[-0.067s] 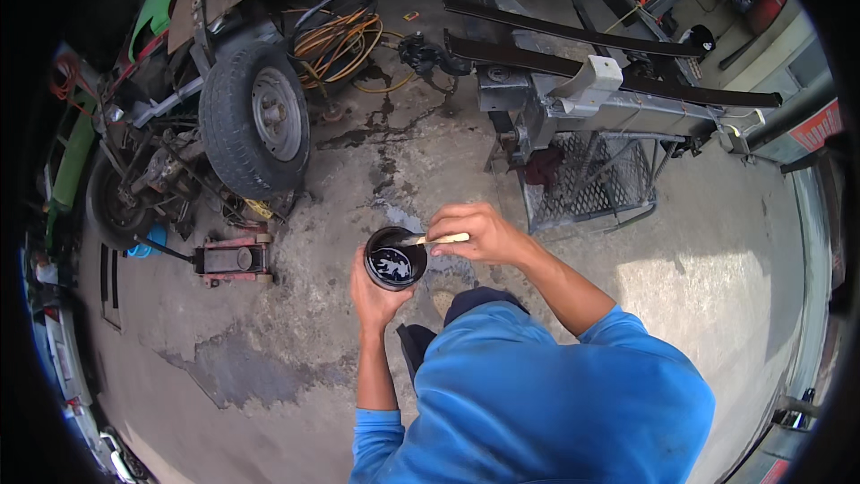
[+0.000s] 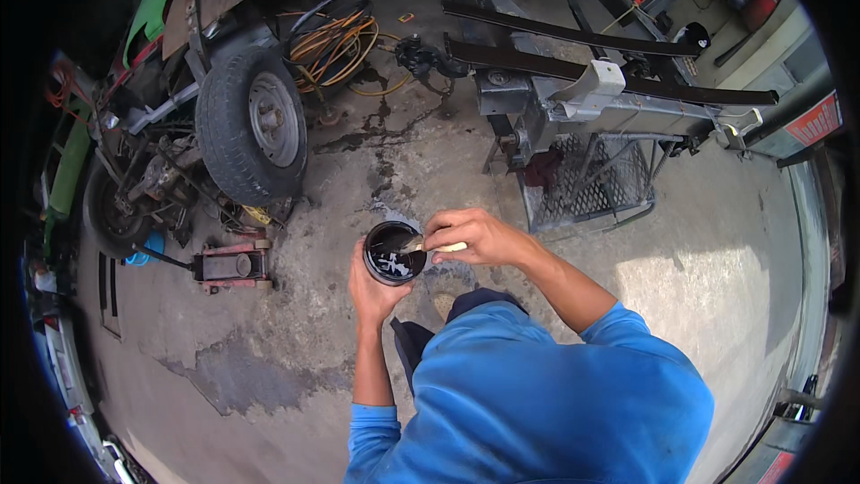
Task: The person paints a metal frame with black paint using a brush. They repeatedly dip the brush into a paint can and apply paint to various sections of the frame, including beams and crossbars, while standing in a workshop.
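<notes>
My left hand [image 2: 375, 292] is wrapped round a black can [image 2: 369, 267] of glossy dark paint [image 2: 391, 263], held upright in front of my body. Between the fingers of my right hand [image 2: 473, 237] is a paintbrush with a pale handle [image 2: 453, 247]. Its ferrule and bristles reach over the can's right side, and the bristle tips are hard to make out against the dark inside. Both hands are close together, the right one just beside the rim.
A wheel [image 2: 253, 124] on a stripped vehicle axle stands at the left, with a red floor jack [image 2: 233, 265] below. Orange hose [image 2: 337, 49] lies coiled behind. At the right, long dark metal strips [image 2: 573, 29] rest on a grey frame [image 2: 627, 112] above a mesh stand [image 2: 591, 181].
My right hand has shifted slightly, and the brush handle now looks shorter and points more toward me. The can has tilted or moved up a little in my left hand.
</notes>
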The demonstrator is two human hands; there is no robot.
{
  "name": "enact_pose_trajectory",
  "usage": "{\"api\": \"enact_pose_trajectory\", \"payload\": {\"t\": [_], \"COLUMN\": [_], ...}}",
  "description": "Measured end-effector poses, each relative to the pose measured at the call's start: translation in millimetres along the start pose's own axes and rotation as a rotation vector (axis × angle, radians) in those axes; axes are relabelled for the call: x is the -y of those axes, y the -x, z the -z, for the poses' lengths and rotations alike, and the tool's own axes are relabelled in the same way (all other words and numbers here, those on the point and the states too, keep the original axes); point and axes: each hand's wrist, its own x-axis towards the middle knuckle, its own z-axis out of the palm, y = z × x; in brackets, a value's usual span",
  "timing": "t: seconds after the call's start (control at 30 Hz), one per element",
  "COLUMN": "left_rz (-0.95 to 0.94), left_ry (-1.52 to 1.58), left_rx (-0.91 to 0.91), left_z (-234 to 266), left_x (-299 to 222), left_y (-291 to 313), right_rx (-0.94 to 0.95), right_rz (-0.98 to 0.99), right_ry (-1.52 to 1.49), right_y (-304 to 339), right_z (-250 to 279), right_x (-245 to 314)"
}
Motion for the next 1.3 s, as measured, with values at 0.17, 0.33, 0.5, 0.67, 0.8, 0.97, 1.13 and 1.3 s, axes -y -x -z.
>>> {"api": "enact_pose_trajectory", "payload": {"t": [0.17,0.33,0.5,0.67,0.8,0.97,1.13,1.3], "left_rz": [-0.12,-0.302,-0.328,-0.543,-0.445,-0.494,-0.606,-0.567], "left_ry": [0.091,0.044,0.158,0.154,0.314,0.229,0.188,0.177], "left_rx": [0.101,0.218,0.334,0.44,0.634,0.656,0.778,0.916], "left_z": [15,17,5,-13,-40,-73,-96,-113], "left_x": [37,70,79,87,91,90,89,95], "left_y": [-124,-231,-308,-359,-390,-447,-499,-531], "right_rx": [0.091,-0.588,-1.376,-1.924,-2.004,-2.132,-2.093,-1.85], "right_rz": [0.037,-0.303,-0.656,-0.7,-0.693,-0.675,-0.523,-0.736], "right_ry": [0.14,0.193,-0.437,-0.38,-0.526,-0.054,0.689,1.17], "right_y": [-51,-93,-148,-180,-199,-199,-215,-228], "right_z": [16,-2,-84,-102,-99,-78,-30,-22], "right_x": [-27,-64,-86,-101,-125,-136,-157,-168]}}
